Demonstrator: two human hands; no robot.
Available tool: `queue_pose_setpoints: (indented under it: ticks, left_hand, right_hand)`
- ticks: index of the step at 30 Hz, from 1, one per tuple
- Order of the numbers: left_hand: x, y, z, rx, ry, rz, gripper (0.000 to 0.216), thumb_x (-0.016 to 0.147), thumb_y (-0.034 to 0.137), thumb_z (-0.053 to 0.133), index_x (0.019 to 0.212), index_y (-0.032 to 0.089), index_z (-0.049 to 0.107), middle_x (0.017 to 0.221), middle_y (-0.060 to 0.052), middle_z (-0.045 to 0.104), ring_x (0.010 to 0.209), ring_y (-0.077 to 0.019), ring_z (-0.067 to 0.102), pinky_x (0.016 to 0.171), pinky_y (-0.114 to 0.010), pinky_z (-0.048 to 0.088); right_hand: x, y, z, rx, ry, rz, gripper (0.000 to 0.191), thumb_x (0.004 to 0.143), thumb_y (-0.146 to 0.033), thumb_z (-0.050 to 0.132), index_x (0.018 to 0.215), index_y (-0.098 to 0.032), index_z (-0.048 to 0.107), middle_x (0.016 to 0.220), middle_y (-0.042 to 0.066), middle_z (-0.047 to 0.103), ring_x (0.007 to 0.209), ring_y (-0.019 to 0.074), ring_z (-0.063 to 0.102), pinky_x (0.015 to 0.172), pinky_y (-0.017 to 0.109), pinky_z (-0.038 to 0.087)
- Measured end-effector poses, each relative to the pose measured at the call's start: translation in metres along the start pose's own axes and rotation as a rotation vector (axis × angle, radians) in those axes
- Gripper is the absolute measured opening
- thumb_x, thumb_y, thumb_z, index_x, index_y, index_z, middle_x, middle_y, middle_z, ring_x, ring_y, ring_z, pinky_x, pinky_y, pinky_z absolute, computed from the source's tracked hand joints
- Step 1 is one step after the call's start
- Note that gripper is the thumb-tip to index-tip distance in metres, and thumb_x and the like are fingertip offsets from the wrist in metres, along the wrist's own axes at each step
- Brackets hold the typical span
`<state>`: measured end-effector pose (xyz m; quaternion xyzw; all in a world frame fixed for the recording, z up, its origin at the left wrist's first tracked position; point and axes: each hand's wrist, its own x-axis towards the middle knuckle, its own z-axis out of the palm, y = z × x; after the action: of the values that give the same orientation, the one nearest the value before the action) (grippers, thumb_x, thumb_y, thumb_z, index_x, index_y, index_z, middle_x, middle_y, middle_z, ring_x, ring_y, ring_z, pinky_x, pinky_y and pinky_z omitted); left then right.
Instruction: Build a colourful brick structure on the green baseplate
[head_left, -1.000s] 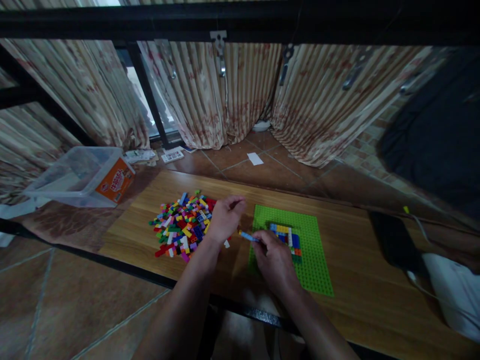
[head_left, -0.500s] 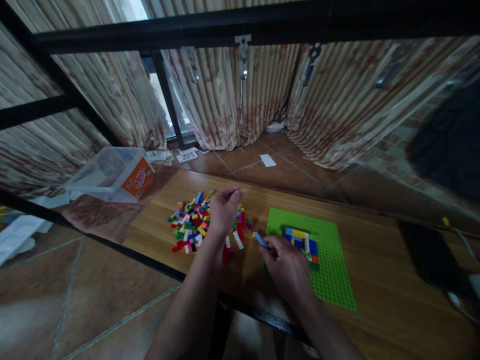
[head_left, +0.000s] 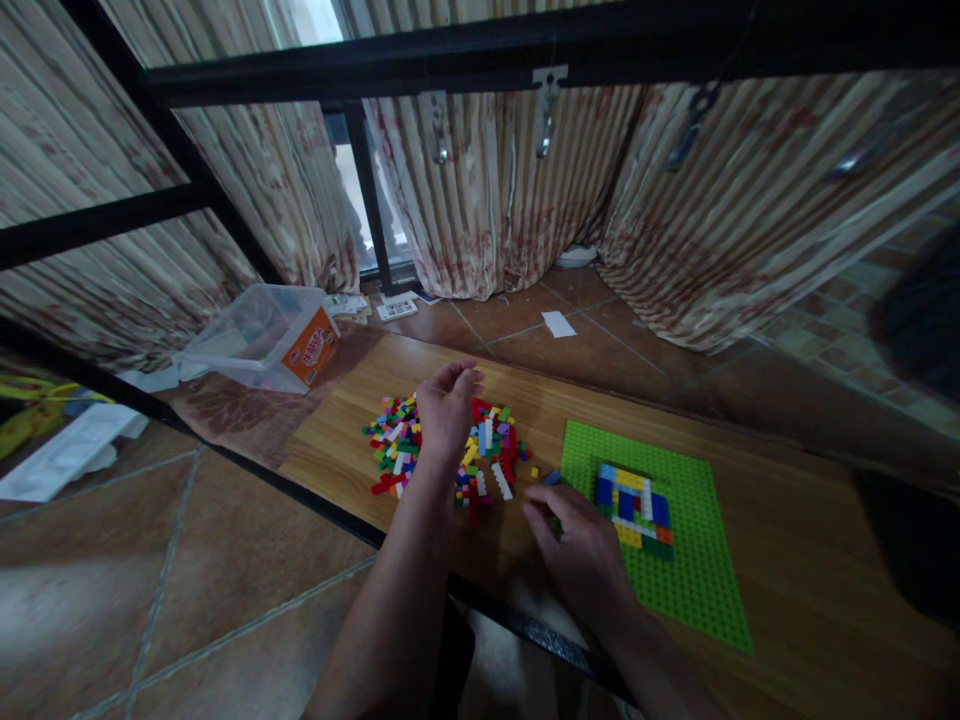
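Observation:
A heap of small coloured bricks [head_left: 480, 455] lies on the wooden table [head_left: 757, 520]. My left hand [head_left: 446, 410] rests over the heap with its fingers curled downward, and what is under them is hidden. To the right lies a green baseplate [head_left: 697, 560] carrying a small flat build of blue, yellow, white and red bricks [head_left: 634, 500]. My right hand [head_left: 581, 545] sits at the plate's left edge with fingers pinched on a small blue brick [head_left: 551, 478].
A clear plastic tub [head_left: 262, 335] with an orange label lies on the table's far left. A black metal frame [head_left: 480, 50] crosses overhead, with curtains behind. A dark object [head_left: 915, 545] sits at the table's right end. The tiled floor lies below.
My left hand has moved left across the heap, uncovering bricks on its right side. My right hand has stayed at the plate's left edge with the blue brick. The camera has turned left.

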<state>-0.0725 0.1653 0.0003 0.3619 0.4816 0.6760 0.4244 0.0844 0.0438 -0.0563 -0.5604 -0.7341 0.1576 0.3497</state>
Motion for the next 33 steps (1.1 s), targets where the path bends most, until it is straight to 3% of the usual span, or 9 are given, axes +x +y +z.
queue_pose_setpoints:
  ticks: [7,14,21,27,33]
  left_hand:
    - [0.011,0.01,-0.02,-0.084,0.125,0.041,0.02,0.069,0.026,0.067,0.085,0.014,0.071,0.074,-0.002,0.069,0.061,-0.0084,0.06,0.065,-0.022,0.048]
    - [0.02,0.02,-0.039,-0.277,0.253,-0.01,0.021,0.064,0.024,0.07,0.082,0.013,0.069,0.069,0.001,0.066,0.054,-0.0044,0.053,0.061,-0.019,0.045]
    - [0.026,0.03,-0.055,-0.334,0.387,-0.003,0.015,0.068,0.02,0.065,0.082,0.014,0.068,0.071,0.001,0.065,0.055,-0.0043,0.053,0.062,-0.019,0.045]
    - [0.029,0.03,-0.064,-0.384,0.384,0.0,0.014,0.07,0.019,0.066,0.083,0.015,0.068,0.072,0.0,0.065,0.056,-0.0045,0.054,0.063,-0.02,0.046]
    - [0.031,0.033,-0.066,-0.386,0.392,-0.034,0.016,0.068,0.02,0.067,0.083,0.015,0.067,0.071,0.001,0.064,0.055,-0.0039,0.054,0.062,-0.02,0.045]
  right_hand:
    - [-0.002,-0.002,-0.002,0.026,0.017,-0.011,0.017,0.092,-0.023,0.052,0.093,-0.022,0.069,0.089,0.004,0.074,0.084,0.0189,0.068,0.077,0.033,0.052]
    - [-0.005,-0.002,-0.003,0.037,0.029,-0.01,0.016,0.093,-0.025,0.053,0.095,-0.022,0.069,0.091,0.004,0.074,0.085,0.0185,0.069,0.078,0.033,0.053]
    - [-0.005,0.001,-0.005,0.042,0.036,0.014,0.016,0.092,-0.031,0.055,0.094,-0.025,0.07,0.094,0.004,0.075,0.086,0.0193,0.07,0.077,0.033,0.054]
    - [0.029,-0.041,0.015,0.149,0.048,0.1,0.018,0.09,-0.034,0.056,0.092,-0.023,0.07,0.089,0.004,0.073,0.083,0.0191,0.068,0.075,0.032,0.052]
    - [0.063,-0.07,0.05,-0.135,-0.081,0.044,0.022,0.086,-0.03,0.06,0.104,-0.02,0.069,0.097,0.009,0.071,0.09,0.0251,0.064,0.082,0.039,0.049]
